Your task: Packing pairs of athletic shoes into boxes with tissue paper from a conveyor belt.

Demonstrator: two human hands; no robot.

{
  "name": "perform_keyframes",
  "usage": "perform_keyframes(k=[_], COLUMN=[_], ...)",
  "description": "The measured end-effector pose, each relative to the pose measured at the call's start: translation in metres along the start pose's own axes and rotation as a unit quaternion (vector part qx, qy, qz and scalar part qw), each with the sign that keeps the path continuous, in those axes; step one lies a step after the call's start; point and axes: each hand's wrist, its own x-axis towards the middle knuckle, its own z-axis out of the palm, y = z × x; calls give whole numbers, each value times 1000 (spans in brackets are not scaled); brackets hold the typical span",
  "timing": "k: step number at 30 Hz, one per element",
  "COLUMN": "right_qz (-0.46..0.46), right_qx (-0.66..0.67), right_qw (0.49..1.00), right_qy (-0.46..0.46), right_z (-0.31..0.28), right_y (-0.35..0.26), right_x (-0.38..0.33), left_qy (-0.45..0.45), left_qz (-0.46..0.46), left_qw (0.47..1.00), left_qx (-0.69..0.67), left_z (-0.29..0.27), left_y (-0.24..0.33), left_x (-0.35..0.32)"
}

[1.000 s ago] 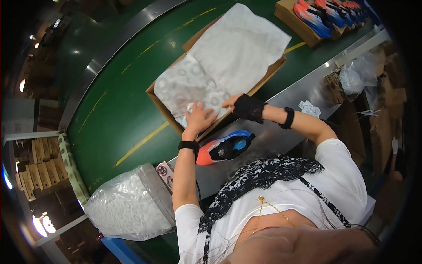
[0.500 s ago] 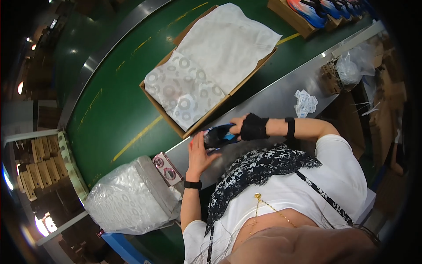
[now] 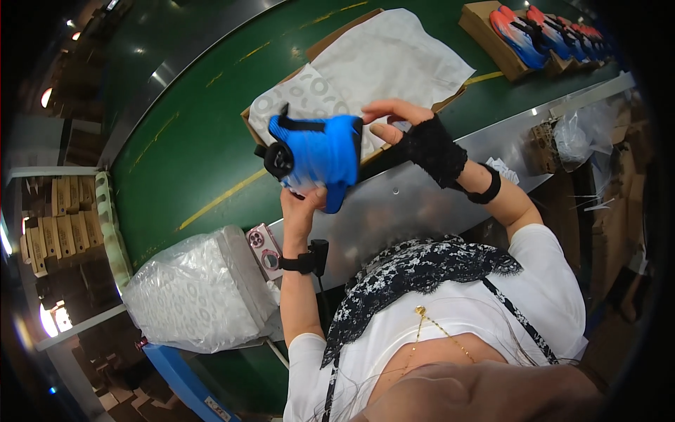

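A blue sports shoe (image 3: 322, 156) with black straps and a round black piece is held up over the near edge of the carton. My left hand (image 3: 304, 205) grips it from below, thumb against its side; the other fingers are partly hidden behind it. To its right, my right hand (image 3: 402, 121) in a black wrist wrap has its fingers apart, close to the shoe's dark edge, apparently not gripping it. Behind the shoe lies an open cardboard carton (image 3: 325, 46), covered by white tissue paper (image 3: 401, 60) with grey ring patterns.
Several red-and-blue shoes (image 3: 520, 39) stand in a carton at the far right of the green belt (image 3: 169, 176). Left of me sit a plastic-wrapped paper stack (image 3: 197, 292) and a pink phone (image 3: 264, 250). White slips (image 3: 502, 169) lie on the metal ledge (image 3: 415, 200).
The shoe has been raised from low near my body to above the carton's edge and turned. My right hand has moved up and its fingers have opened off it.
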Motion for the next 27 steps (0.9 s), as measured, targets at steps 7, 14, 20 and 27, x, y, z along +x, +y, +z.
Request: perform_keyframes(k=[7,14,20,27], right_qz=[193,271,521,510], right_qx=[-43,16,351,339], right_qw=[967,958,762,783], right_qy=[-160,-91,160,109], right_z=[-9,-7,19,19], right_y=[85,139,119,154], right_x=[-62,-83,-39,-52], left_qy=[124,52,92,229], left_qz=[-86,-331,-317,-119], left_qw=[961,928,920,942], left_qx=[-231,-166,-211,-215], left_z=[27,23,29,21], left_y=[-37,-76,-87,-81], left_x=[101,137,140,112])
